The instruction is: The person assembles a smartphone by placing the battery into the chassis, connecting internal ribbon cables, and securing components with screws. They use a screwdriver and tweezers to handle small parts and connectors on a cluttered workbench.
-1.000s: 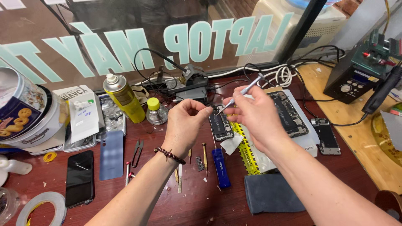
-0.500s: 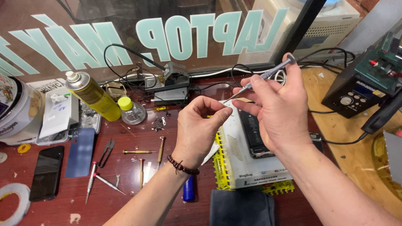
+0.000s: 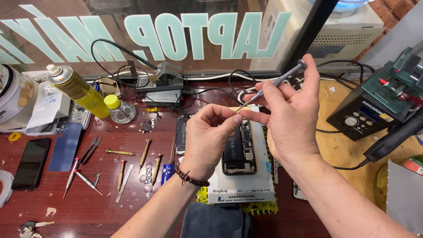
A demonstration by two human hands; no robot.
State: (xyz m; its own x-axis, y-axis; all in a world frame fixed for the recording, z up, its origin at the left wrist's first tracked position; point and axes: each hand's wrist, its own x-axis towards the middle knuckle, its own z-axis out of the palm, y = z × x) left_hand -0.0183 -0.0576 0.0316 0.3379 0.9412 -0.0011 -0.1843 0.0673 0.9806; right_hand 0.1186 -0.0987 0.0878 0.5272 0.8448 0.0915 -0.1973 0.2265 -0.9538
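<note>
Right hand: my right hand (image 3: pixel 293 121) is raised above the bench with thumb and fingers closed round a slim grey screwdriver (image 3: pixel 274 84), its cap end up past my fingertips and its thin tip slanting down to the left.
Left hand: my left hand (image 3: pixel 206 141) is curled, thumb and forefinger pinched narrow right at the screwdriver's tip; I cannot tell whether anything tiny sits between them.
Wrist: a dark bead bracelet (image 3: pixel 190 177) rings my left wrist.
Directly below: an opened phone (image 3: pixel 238 150) with its insides showing lies on a white work pad (image 3: pixel 260 185), just under both hands; a second dark phone part (image 3: pixel 181 134) lies just left of it, partly behind my left hand.
Left of the hands: a row of small brass-handled drivers (image 3: pixel 145 154) and tweezers (image 3: pixel 90 149) on the dark red bench (image 3: pixel 110 207), with a blue-handled driver (image 3: pixel 166 172) beside my left forearm.
Further left: a yellow spray can (image 3: pixel 79 90), a small yellow-capped bottle (image 3: pixel 118 108), a blue phone back (image 3: pixel 65 146) and a black phone (image 3: pixel 31 163).
Back: a soldering-iron stand (image 3: pixel 161 79) with black cables by the window.
Far right: a dark green rework station (image 3: pixel 379 103) on a wooden surface, well apart from my hands.
</note>
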